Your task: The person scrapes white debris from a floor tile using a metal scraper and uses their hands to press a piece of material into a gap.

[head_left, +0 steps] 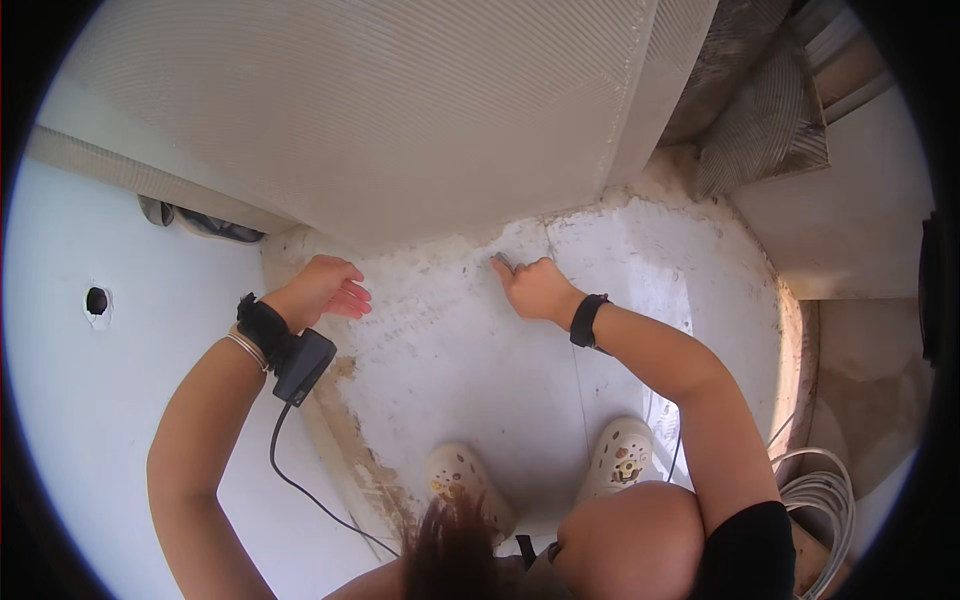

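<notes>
White tiled floor (480,370), smeared with dried mortar, lay under a crouching person whose pale clogs (460,480) stood at the near edge. The right hand (538,288) was closed around a small grey tool (502,262), its tip pressed to the floor just beside a thin grout line (549,240), close to the foot of the ribbed white wall (380,110). The left hand (322,288) rested open and flat on the floor, to the left, fingers spread, holding nothing. A black device (303,366) with a cable (290,470) was strapped at the left wrist. Coiled white cable (825,495) lay at the near right.
</notes>
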`<state>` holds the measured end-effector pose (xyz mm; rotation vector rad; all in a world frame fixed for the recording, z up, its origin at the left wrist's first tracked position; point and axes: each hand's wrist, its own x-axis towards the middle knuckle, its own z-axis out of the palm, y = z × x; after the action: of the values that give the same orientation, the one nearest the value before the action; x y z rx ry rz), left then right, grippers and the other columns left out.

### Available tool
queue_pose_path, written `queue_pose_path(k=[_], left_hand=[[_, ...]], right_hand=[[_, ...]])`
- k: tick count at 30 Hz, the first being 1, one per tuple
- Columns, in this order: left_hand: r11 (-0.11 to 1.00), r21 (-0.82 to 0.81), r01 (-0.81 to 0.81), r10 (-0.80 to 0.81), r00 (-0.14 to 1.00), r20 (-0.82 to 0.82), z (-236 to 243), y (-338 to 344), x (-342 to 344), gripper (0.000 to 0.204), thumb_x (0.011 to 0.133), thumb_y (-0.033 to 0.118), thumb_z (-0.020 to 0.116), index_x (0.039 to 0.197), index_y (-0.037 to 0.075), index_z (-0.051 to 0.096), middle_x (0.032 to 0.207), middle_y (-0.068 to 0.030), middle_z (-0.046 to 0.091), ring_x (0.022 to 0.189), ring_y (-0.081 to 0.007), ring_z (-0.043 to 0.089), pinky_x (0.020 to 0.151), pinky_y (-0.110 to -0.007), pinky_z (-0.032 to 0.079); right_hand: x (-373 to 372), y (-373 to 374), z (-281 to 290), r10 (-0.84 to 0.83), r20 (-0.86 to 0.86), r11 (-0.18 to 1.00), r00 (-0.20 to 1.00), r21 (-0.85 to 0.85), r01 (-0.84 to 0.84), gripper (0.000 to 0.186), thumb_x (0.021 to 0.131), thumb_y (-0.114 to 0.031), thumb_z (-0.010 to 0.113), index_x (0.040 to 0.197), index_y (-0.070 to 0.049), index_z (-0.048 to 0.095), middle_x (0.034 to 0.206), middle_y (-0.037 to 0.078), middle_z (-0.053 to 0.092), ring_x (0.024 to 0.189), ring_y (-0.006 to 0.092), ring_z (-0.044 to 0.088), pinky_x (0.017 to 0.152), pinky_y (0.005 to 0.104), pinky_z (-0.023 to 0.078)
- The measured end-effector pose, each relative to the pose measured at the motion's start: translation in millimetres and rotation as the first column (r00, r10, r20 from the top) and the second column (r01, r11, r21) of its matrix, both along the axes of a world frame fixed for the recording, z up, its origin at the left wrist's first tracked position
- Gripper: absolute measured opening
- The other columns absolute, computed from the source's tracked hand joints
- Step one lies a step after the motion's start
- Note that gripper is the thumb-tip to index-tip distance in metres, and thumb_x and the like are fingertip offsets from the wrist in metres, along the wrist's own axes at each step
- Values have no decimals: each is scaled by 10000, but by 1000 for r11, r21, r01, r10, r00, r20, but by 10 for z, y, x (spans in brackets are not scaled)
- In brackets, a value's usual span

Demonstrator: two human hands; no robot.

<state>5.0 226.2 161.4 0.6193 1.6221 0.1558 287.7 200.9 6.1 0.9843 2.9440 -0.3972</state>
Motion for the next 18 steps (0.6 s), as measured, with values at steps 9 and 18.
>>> queue_pose_path(k=[9,18], left_hand=[[973,-93,-212,229,935,270,-1296,-350,1215,443,821,342,479,1012,-53,420,927,-182,515,849,-249,549,742,-349,476],[781,-220,-584,597,596,536,-1466,-258,1645,479,795,492,481,1179,213,418,1170,25,432,1082,-128,401,890,-355,336]], right_hand=[[62,-206,-295,-341,-205,939,918,-29,342,472,688,-156,526,1112,38,454,442,50,485,350,195,482,342,322,362],[-305,95,-152,-457,-159,889,875,-128,440,462,609,-163,550,1012,61,516,498,63,548,457,188,557,393,306,404]])
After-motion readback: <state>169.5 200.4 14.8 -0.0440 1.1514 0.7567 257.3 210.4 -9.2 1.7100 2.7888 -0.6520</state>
